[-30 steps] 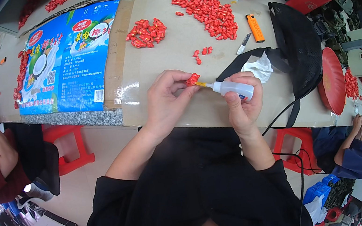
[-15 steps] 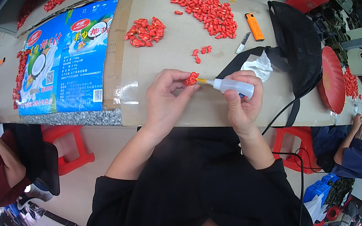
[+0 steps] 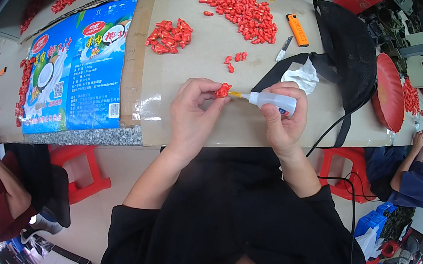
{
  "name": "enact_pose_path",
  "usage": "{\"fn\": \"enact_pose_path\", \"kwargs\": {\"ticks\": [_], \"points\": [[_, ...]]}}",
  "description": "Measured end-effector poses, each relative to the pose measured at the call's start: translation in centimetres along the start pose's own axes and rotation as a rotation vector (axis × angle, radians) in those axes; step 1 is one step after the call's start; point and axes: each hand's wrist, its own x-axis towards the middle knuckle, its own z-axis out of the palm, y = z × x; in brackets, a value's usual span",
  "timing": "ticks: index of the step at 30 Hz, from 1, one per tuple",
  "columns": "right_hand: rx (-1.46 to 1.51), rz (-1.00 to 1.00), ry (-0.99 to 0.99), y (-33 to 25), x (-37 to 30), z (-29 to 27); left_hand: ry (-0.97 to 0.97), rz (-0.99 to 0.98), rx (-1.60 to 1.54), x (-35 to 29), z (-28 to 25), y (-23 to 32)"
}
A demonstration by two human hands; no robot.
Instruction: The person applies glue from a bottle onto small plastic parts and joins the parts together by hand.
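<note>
Near the table's front edge, my left hand (image 3: pixel 194 111) pinches a small red piece (image 3: pixel 223 90) with gold marks between thumb and fingertips. My right hand (image 3: pixel 288 117) is wrapped round a small white squeeze bottle (image 3: pixel 276 102), tilted so its yellow nozzle points left. The nozzle's tip is at the red piece; whether they touch is too small to tell. Beyond my hands lie a few loose red pieces (image 3: pixel 229 60), a small heap of larger red pieces (image 3: pixel 170 36) and a wide spread of small ones (image 3: pixel 248 15).
A blue printed cardboard sheet (image 3: pixel 74 70) covers the table's left. Right of the red pieces lie a knife blade (image 3: pixel 283 50), an orange lighter (image 3: pixel 296 30), a crumpled tissue (image 3: pixel 302 76) and a black mesh bag (image 3: pixel 349 55). Red trays (image 3: pixel 386 93) stand farther off. People sit at both sides.
The red piece in my left hand has turned slightly and shifted a little to the left. My right hand and the bottle stay nearly in place.
</note>
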Motion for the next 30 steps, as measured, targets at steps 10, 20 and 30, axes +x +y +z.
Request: {"fn": "enact_pose_path", "kwargs": {"ticks": [10,20,30], "points": [[0.008,0.021,-0.019,-0.14,-0.04,-0.22,-0.001,0.015,-0.011,0.10,0.02,0.15],[-0.023,-0.015,-0.017,-0.13,-0.02,-0.17,0.042,0.049,-0.014,0.12,0.16,-0.06],[-0.007,-0.010,-0.033,-0.32,-0.02,-0.04,0.044,0.050,-0.017,0.10,0.08,-0.13]]}}
